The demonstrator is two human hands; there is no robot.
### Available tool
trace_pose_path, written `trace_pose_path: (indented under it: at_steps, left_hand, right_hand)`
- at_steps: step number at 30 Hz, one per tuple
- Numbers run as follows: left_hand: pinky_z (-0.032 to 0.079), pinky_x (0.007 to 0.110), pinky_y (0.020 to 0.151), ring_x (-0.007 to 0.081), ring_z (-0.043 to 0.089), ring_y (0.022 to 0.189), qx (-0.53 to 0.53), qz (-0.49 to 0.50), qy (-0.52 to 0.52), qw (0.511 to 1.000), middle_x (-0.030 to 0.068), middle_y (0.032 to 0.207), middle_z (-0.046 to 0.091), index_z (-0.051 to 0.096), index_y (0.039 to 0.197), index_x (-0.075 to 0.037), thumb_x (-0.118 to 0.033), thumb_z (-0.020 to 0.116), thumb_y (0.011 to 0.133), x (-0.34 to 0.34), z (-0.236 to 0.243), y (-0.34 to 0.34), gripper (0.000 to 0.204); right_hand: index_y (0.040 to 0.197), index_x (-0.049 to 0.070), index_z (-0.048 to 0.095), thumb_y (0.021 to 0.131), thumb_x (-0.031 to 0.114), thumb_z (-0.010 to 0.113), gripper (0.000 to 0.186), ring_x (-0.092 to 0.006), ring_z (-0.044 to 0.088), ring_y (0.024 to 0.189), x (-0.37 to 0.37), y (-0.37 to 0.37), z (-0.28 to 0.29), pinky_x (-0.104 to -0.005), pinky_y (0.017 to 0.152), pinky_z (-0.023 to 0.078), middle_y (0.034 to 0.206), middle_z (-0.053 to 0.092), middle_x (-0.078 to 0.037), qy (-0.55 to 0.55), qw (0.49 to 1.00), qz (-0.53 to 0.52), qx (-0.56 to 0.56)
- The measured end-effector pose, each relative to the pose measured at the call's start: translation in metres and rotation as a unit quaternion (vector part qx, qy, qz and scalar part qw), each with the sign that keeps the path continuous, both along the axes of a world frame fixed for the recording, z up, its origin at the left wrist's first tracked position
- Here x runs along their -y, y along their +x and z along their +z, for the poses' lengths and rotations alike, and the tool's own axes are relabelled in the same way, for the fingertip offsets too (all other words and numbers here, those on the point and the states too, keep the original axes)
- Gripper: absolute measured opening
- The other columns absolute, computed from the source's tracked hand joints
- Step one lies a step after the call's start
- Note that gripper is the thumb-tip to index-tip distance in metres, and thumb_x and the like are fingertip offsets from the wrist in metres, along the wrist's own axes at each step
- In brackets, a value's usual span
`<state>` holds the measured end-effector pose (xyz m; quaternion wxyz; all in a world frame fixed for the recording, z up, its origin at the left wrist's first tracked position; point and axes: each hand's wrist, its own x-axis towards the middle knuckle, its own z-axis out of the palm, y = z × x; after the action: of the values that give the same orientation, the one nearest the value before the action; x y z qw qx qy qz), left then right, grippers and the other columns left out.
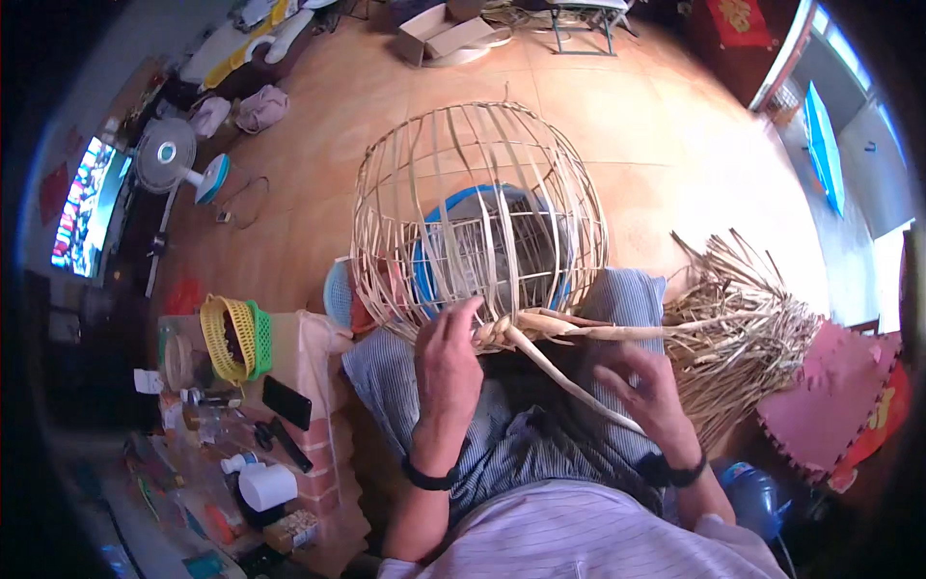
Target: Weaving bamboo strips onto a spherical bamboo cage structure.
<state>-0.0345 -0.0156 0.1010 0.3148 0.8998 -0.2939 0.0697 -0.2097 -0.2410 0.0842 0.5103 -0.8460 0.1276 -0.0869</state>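
Note:
An openwork basket [386, 207] of thin woven strips lies on its side across my lap, rounded end away from me. My left hand [449, 362] is closed at its near edge, fingers bent over the rim beside a thick twist of pale dried stalks [497, 333]. From that twist, loose stalk ends [617, 333] run out to the right, and a single stalk [564, 381] slants down toward my right hand. My right hand [641, 386] hovers over my right thigh with fingers curled but apart; nothing shows gripped in it. Its palm side is partly hidden.
Behind the basket strips shows a blue-rimmed tub [422, 265]. A heap of dried stalks [743, 338] lies at my right, beside a pink foam mat [830, 396]. On the left, a cluttered low table holds a phone [286, 402] and a yellow basket [224, 338]; a fan [166, 154] stands beyond.

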Motion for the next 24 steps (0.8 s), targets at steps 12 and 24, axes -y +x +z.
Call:
trace_pose_path:
  at_steps: [12, 24]
  left_hand:
    - [0.048, 0.051, 0.109, 0.0405, 0.062, 0.124, 0.0, -0.115, 0.056, 0.992, 0.0233, 0.134, 0.062, 0.044, 0.159, -0.007, 0.014, 0.059, 0.087, 0.023, -0.045, -0.012, 0.076]
    - [0.055, 0.049, 0.093, 0.0379, 0.07, 0.103, -0.025, -0.149, 0.029, 0.988, 0.0151, 0.11, 0.073, 0.057, 0.15, -0.013, 0.012, 0.073, 0.079, 0.022, -0.061, 0.009, 0.076]
  right_hand:
    - [0.102, 0.005, 0.056, 0.091, 0.017, 0.07, 0.021, -0.0383, 0.071, 0.083, 0.007, 0.1, -0.03, -0.0489, 0.068, 0.056, 0.092, 0.066, -0.015, -0.282, 0.95, 0.129, 0.026]
    - [0.097, 0.007, 0.065, 0.1, 0.023, 0.065, 0.017, -0.0371, 0.072, 0.065, -0.001, 0.073, -0.043, -0.048, 0.059, 0.055, 0.069, 0.069, -0.015, -0.288, 0.946, 0.144, -0.032]
